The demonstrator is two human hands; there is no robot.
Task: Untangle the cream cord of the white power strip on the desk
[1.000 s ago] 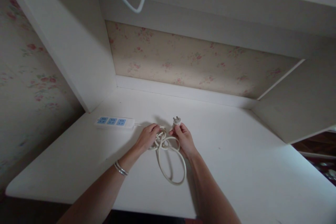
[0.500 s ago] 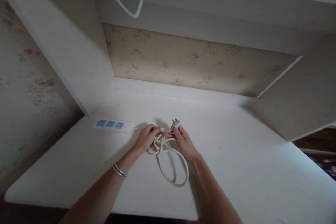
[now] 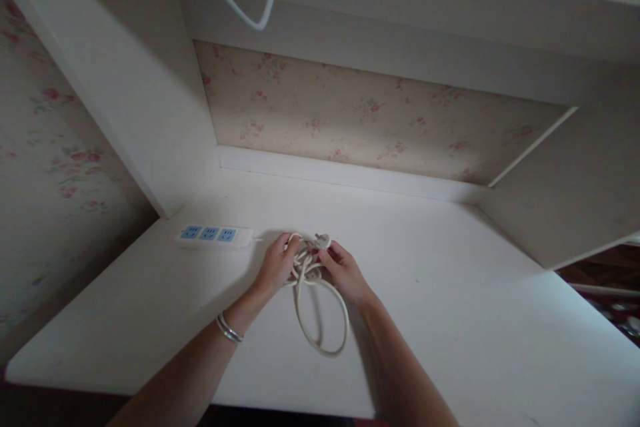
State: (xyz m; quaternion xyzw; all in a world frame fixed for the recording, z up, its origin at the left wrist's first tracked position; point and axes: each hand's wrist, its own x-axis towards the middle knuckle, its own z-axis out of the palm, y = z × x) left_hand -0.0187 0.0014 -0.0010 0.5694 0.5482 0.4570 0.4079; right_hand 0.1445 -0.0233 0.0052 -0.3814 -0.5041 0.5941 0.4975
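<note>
A tangled off-white power cord [image 3: 347,320] is bunched between my hands, and one wide loop hangs toward me over the desk. My left hand [image 3: 278,260] is closed around the left side of the bundle. With thumb and fingers, my right hand [image 3: 344,271] grips the white plug [image 3: 323,241], whose metal prongs point up and to the left. Left of my hands lies a white power strip [image 3: 240,237] with blue socket faces, its cord running toward my left hand. Part of the tangle is hidden behind my fingers.
The white desk top [image 3: 425,320] spreads under my arms. Side panels [image 3: 140,100] and a low back ledge [image 3: 350,177] enclose it, with floral wallpaper [image 3: 370,107] behind. Overhead, a pale bent rod [image 3: 260,23] hangs down below the shelf [image 3: 450,7].
My right hand has brought the plug left and slightly down, closer to my left hand. The plug's prongs have tipped leftward. The hanging loop has shifted a little left.
</note>
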